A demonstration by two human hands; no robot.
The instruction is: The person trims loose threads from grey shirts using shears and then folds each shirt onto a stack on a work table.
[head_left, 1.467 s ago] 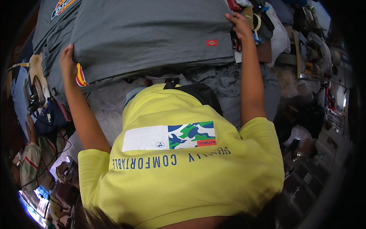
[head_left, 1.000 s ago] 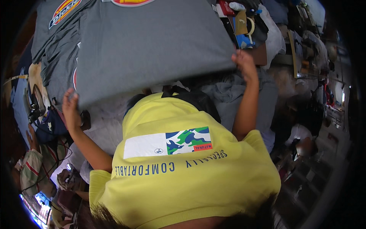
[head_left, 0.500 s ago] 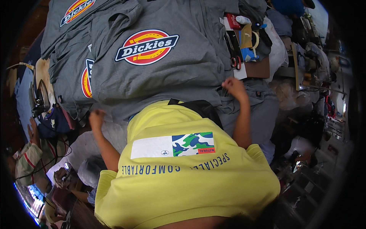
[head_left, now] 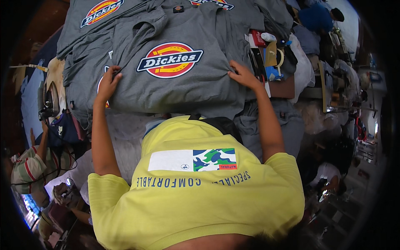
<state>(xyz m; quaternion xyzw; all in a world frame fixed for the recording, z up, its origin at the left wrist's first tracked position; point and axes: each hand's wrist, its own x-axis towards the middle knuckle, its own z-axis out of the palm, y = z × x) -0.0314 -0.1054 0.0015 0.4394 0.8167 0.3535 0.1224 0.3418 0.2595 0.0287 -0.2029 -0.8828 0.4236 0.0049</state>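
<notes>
A grey t-shirt with a red, yellow and blue oval print lies face up on a stack of similar grey shirts. My left hand grips its left edge, fingers curled into the fabric. At the shirt's right edge my right hand pinches the cloth. Both of my forearms reach up from my yellow shirt, which fills the lower part of the view.
More grey printed shirts lie spread at the top left. An iron sits at the left edge of the table. Tape rolls and small boxes crowd the right side. A person in a striped shirt sits lower left.
The grey shirt, held up with its plain back showing, has come down flat with its print facing up. Both hands have moved nearer to me along its side edges.
</notes>
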